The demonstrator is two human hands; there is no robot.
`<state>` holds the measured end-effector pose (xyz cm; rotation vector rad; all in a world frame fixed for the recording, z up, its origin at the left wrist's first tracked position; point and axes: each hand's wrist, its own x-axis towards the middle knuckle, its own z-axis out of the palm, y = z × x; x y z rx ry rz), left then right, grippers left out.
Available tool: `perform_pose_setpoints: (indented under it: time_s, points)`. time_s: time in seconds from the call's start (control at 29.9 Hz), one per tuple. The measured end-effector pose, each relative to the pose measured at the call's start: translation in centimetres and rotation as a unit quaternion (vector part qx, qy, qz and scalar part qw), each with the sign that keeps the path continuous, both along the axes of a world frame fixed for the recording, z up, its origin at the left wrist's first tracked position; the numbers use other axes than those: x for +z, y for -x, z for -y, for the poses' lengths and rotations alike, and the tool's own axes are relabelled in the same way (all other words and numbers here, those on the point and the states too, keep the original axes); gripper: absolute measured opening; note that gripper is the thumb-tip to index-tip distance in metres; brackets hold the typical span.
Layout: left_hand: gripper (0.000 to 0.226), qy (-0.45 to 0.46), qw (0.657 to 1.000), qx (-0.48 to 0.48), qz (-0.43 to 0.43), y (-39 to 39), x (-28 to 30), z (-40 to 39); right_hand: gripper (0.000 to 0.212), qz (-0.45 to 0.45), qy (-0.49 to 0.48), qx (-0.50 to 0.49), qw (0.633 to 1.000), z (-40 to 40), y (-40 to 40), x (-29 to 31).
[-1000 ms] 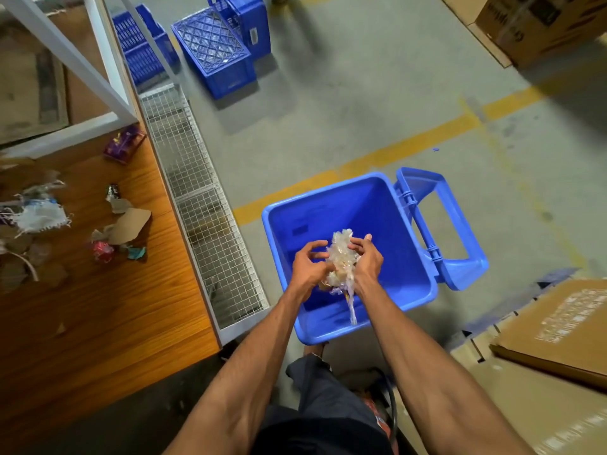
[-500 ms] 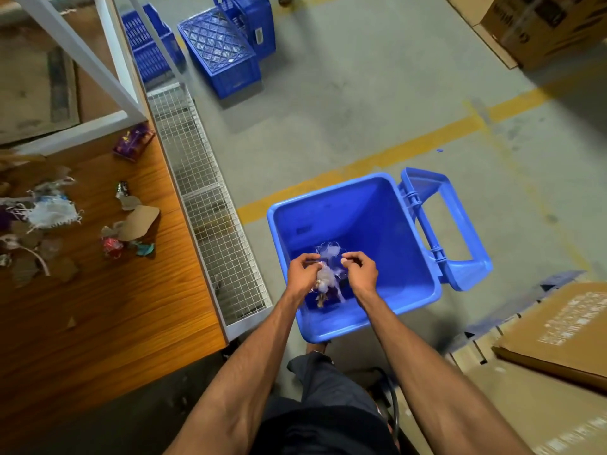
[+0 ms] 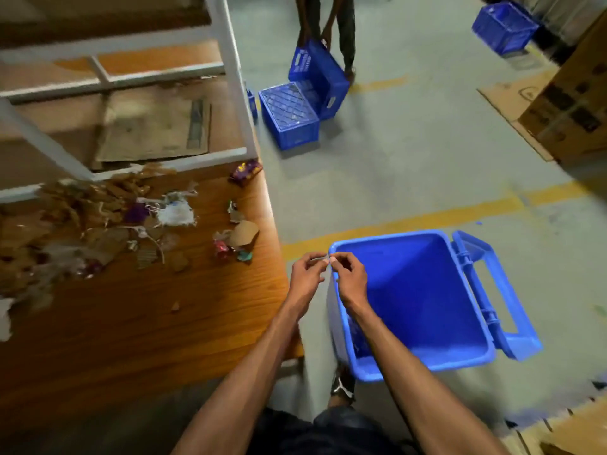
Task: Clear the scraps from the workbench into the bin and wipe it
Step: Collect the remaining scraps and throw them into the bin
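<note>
Scraps (image 3: pixel 108 224) litter the counter (image 3: pixel 138 323). Both hands, left (image 3: pixel 305 277) and right (image 3: pixel 349 279), pinch some tiny bit together beside the bin (image 3: pixel 423 364) rim; dropped there, it could miss.

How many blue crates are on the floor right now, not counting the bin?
3. One crate sits by the workbench's far corner, one tilted crate just behind it is held by another person, and one crate stands far right. Others may sit outside the view.

Both hands meet fingertip to fingertip over the near-left corner of the blue bin (image 3: pixel 427 364): left hand (image 3: pixel 303 277), right hand (image 3: pixel 349 279), fingers curled. Scraps (image 3: pixel 164 218) lie on the workbench (image 3: pixel 131 323), left of them.
</note>
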<state>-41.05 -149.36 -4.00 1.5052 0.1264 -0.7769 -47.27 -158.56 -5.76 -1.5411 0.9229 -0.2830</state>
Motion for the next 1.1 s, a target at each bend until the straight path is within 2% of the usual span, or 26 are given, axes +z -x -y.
perform_pose_setpoints:
  time_s: [0.1,0.2,0.27,0.33,0.47,0.6,0.67,0.73,0.87,0.97,1.1]
  points:
    - [0.016,0.048,0.998,0.024,0.021,-3.0,2.6,-4.7,0.009,0.037,0.028,0.011,0.999,-5.2,-4.5,2.1]
    - [0.016,0.04,0.994,0.046,0.086,-6.0,4.2,-9.8,0.008,0.061,0.09,0.015,0.994,-10.7,-7.5,4.0]
    - [0.019,0.036,0.993,0.055,0.093,-7.2,4.5,-11.1,0.005,0.074,0.108,0.029,0.991,-11.5,-8.2,4.2]
    - [0.024,0.031,0.992,0.073,0.096,-10.8,4.0,-16.7,0.014,0.08,0.134,0.066,0.986,-16.3,-10.9,5.0]
    - [0.025,0.014,0.991,0.096,0.095,-13.2,3.6,-20.4,0.042,0.02,0.196,0.111,0.974,-18.2,-13.3,4.4]
    - [0.023,-0.054,0.982,0.075,0.164,-14.4,3.5,-22.7,0.048,-0.043,0.228,0.206,0.951,-20.4,-15.6,3.9]
    - [0.026,-0.122,0.966,0.05,0.224,-14.7,3.3,-23.4,0.056,-0.038,0.232,0.272,0.933,-20.9,-16.4,4.1]
    - [0.034,-0.179,0.946,0.036,0.268,-15.0,3.3,-23.7,0.06,-0.023,0.251,0.296,0.921,-20.5,-17.0,4.5]
    - [0.04,-0.23,0.921,-0.006,0.316,-16.2,4.0,-24.0,0.055,-0.012,0.241,0.251,0.937,-18.2,-19.3,6.5]
    - [0.045,-0.255,0.917,-0.016,0.307,-17.6,4.5,-23.5,0.065,-0.036,0.288,0.238,0.927,-16.1,-21.6,7.5]
    - [0.043,-0.277,0.919,-0.035,0.279,-19.3,5.4,-22.3,0.066,-0.082,0.377,0.28,0.879,-13.5,-25.0,7.9]
